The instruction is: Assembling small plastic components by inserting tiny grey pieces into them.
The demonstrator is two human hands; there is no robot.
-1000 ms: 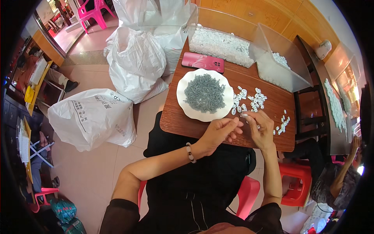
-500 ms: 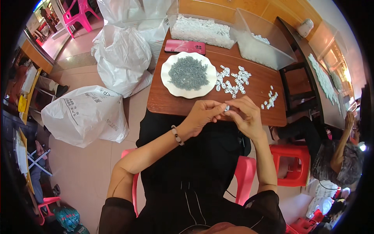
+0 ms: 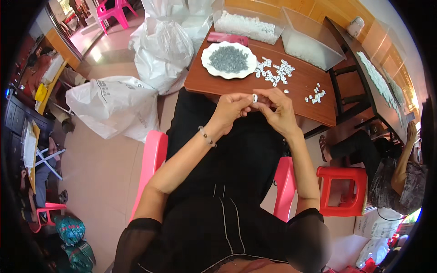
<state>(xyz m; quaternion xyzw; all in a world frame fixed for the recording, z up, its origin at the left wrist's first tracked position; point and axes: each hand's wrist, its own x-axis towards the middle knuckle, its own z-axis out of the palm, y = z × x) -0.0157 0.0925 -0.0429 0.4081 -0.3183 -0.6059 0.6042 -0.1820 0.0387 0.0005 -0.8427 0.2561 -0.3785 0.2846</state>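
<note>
My left hand (image 3: 231, 108) and my right hand (image 3: 276, 108) meet just in front of the near edge of a small brown table (image 3: 300, 88), above my lap. Between their fingertips they pinch a small white plastic piece (image 3: 255, 98). A bead bracelet sits on my left wrist. On the table a white plate (image 3: 207, 61) holds a heap of small grey metal parts (image 3: 228, 59). To its right lie several loose white pieces (image 3: 275, 72), with a smaller cluster (image 3: 315, 94) near the right edge.
Two clear plastic bins (image 3: 309, 43) with white pieces and a pink flat pack (image 3: 227, 38) stand at the table's far side. White sacks (image 3: 114, 104) lie on the floor at left. A red stool (image 3: 342, 190) and a seated person (image 3: 391, 173) are at right.
Both hands have drawn back from the tabletop toward my body, still together on the small white piece. The view has shifted, so the table sits farther up.
</note>
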